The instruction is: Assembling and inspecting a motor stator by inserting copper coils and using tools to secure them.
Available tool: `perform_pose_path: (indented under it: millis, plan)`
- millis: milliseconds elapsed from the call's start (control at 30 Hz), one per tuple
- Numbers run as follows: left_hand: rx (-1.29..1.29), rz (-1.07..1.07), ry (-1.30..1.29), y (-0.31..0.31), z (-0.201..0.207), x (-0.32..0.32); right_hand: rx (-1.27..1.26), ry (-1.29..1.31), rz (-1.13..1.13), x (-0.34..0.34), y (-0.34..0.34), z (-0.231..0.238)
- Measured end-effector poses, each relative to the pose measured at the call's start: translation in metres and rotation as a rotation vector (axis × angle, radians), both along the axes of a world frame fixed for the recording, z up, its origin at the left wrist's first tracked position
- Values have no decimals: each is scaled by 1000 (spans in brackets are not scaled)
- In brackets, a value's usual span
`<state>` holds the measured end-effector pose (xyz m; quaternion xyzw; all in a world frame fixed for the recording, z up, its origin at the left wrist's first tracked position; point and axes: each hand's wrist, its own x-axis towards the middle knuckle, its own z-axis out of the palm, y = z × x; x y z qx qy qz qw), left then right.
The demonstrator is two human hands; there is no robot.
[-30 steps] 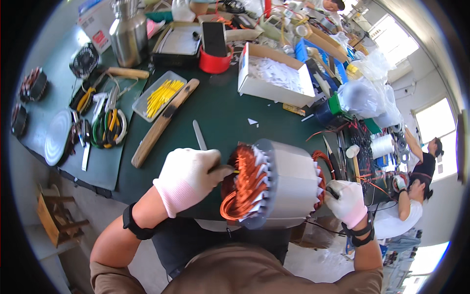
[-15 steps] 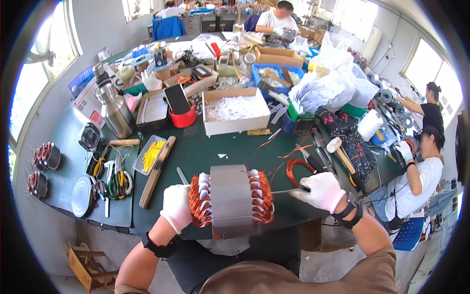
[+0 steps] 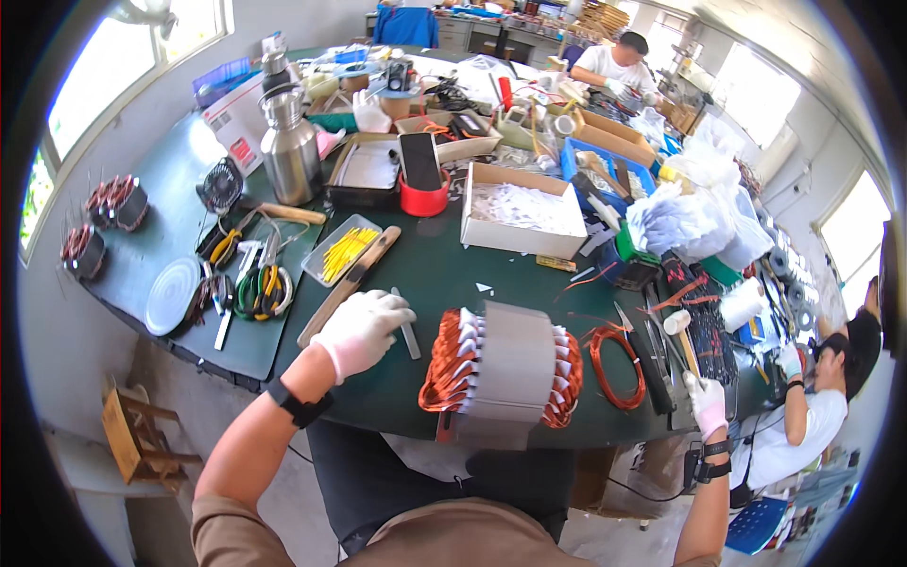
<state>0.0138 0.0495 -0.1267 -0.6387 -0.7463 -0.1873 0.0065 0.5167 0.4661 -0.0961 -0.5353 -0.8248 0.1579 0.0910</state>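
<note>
1. Left hand [image 3: 364, 333]: half-curled beside grey strip [image 3: 409, 338]; grip unclear.
2. Right hand [image 3: 707, 404]: at hammer [image 3: 687, 350] handle's end; can't tell if grasping.
3. Copper-wound stator [image 3: 513, 373]: table [image 3: 439, 274] edge, between hands.
4. Carton [image 3: 223, 121]: red printed label [image 3: 243, 150].

Motor-winding workshop, copper-wound stator [image 3: 515, 364] on a green bench [image 3: 444, 269], pliers [image 3: 224, 248], mallet [image 3: 676, 323], co-worker [image 3: 616, 66] busy at the far side

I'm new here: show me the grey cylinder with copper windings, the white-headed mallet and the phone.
Grey cylinder with copper windings [image 3: 515, 369]: head view, on its smooth grey band.
White-headed mallet [image 3: 688, 353]: head view, on its light wooden handle.
Phone [image 3: 419, 161]: head view, on its dark screen.
</note>
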Motion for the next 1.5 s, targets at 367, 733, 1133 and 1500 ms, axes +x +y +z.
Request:
perform_pose_path:
  millis: [367,733,1133,1500]
  plan:
    - [55,274,-104,-27,-14,21,376,192,399,-110,-94,45]
    - [148,21,-416,-21,2,23,-114,435,475,-271,-193,79]
    - [169,-42,-231,-18,8,14,-196,532,403,-266,-184,59]
    - [224,-78,-264,-2,-1,30,-250,714,425,-264,-181,54]
